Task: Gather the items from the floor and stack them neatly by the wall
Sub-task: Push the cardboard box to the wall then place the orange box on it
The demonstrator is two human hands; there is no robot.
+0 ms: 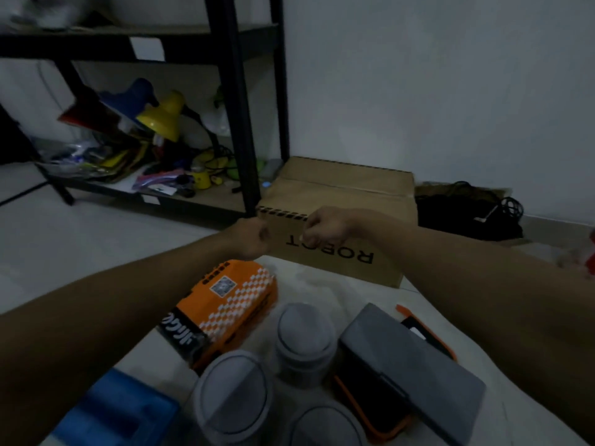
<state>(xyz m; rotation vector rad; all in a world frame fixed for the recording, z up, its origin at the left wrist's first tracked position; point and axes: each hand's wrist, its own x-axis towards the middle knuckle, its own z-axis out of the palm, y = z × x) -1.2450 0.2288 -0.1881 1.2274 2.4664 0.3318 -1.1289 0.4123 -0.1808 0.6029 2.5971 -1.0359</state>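
Grey jars point(304, 341) crowd the floor below curled, empty hands point(252, 238) point(325, 228) before a cardboard box point(341, 194).

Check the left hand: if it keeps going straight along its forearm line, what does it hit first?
Most likely the brown cardboard box printed ROBOT. The left hand, fingers curled, sits at the box's near left corner; depth is unclear, so it could slip just past toward the black metal shelf leg.
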